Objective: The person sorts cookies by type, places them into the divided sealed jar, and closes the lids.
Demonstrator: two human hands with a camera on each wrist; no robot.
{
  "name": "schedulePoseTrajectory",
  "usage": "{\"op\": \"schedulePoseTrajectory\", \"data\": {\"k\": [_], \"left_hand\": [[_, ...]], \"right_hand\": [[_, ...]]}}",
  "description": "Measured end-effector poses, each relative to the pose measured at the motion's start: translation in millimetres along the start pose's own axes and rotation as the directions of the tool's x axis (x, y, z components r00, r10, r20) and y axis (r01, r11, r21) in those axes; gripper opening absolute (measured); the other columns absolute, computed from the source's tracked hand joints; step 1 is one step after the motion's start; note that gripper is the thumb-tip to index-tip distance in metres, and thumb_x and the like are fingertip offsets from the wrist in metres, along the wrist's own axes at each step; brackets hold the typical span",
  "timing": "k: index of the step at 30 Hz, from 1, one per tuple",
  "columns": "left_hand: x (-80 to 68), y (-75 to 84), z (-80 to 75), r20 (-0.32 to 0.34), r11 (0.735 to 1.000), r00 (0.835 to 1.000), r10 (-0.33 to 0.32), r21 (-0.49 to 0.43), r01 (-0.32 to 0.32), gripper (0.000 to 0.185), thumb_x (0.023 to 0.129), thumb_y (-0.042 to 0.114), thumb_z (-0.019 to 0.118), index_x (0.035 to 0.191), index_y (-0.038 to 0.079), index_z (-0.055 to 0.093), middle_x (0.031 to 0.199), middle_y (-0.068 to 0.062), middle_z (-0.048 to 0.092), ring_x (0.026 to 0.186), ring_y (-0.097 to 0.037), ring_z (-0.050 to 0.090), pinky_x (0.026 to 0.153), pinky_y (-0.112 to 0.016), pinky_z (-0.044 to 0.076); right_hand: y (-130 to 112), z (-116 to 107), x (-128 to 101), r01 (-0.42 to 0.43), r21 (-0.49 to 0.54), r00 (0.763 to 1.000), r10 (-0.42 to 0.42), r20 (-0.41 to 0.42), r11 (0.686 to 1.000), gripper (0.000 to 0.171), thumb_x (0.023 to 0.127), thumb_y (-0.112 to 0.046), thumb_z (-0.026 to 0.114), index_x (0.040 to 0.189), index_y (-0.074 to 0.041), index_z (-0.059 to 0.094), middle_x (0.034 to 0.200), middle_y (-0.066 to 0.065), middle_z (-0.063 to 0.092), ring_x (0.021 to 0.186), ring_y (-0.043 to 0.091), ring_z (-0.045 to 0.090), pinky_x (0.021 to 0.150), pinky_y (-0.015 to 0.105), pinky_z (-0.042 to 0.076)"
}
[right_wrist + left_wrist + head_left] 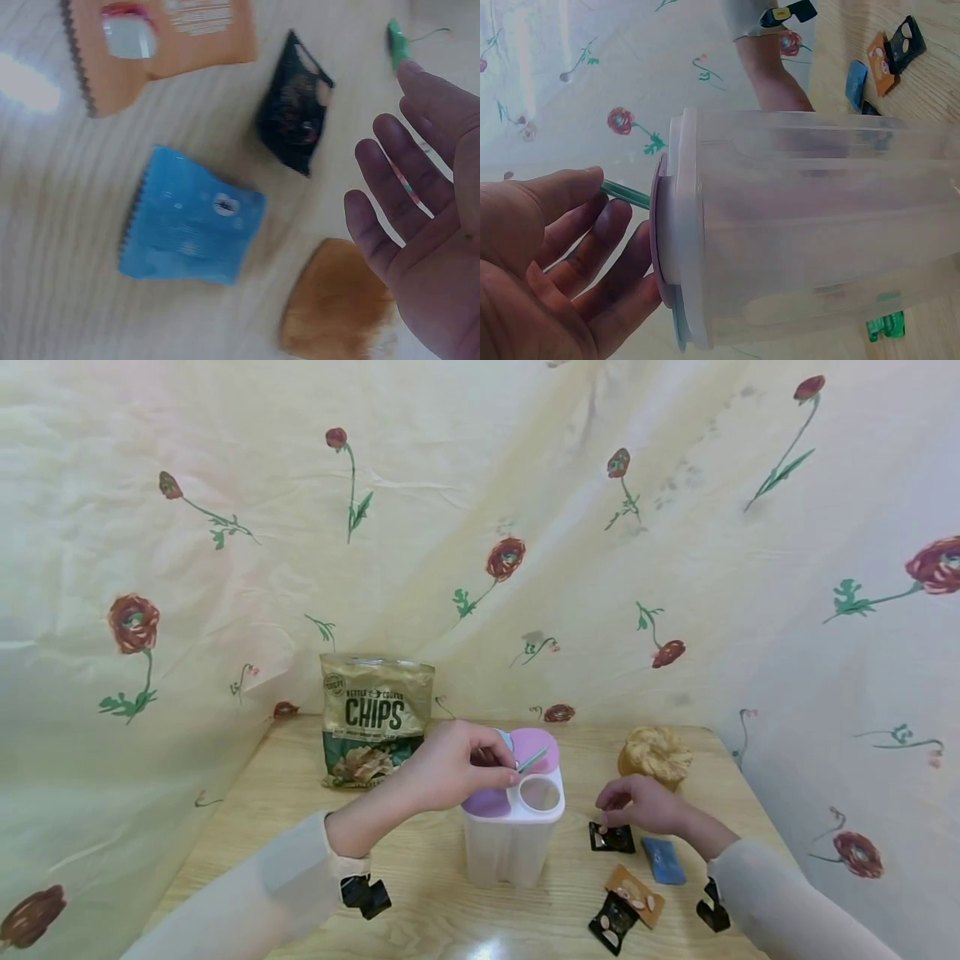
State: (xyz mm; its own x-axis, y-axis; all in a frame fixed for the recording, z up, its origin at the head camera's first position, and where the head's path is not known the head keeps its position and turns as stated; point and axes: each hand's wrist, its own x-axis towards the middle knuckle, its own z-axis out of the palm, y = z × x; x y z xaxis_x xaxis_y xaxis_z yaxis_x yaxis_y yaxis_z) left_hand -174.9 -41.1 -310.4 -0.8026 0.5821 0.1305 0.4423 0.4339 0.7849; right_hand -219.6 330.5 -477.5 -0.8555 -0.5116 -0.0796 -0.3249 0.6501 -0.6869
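A clear plastic container with a white lid and purple flaps stands mid-table. My left hand reaches over its top and pinches a raised teal lid flap at the fingertips. In the left wrist view the container fills the frame, with the teal flap against the index finger of my left hand. My right hand hovers low over a black packet, holding nothing. In the right wrist view my right hand has its fingers spread beside the black packet.
A chips bag stands at the back, a bun at the back right. A blue packet, an orange packet and another black packet lie front right. Flowered cloth hangs round the wooden table.
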Motion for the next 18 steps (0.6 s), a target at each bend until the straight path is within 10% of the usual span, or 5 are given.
{"op": "schedulePoseTrajectory", "data": {"k": [18], "left_hand": [[-1.0, 2.3, -1.3, -0.012, 1.0, 1.0, -0.019, 0.023, 0.019, 0.007, 0.088, 0.024, 0.082, 0.085, 0.021, 0.077, 0.08, 0.012, 0.072, 0.074, -0.008, 0.065, 0.068, -0.025, 0.052]], "right_hand": [[24.5, 21.6, 2.2, -0.035, -0.057, 0.999, 0.035, 0.005, 0.998, 0.017, 0.088, -0.017, 0.082, 0.101, -0.009, 0.075, 0.094, -0.001, 0.074, 0.084, 0.008, 0.065, 0.072, 0.026, 0.054]]}}
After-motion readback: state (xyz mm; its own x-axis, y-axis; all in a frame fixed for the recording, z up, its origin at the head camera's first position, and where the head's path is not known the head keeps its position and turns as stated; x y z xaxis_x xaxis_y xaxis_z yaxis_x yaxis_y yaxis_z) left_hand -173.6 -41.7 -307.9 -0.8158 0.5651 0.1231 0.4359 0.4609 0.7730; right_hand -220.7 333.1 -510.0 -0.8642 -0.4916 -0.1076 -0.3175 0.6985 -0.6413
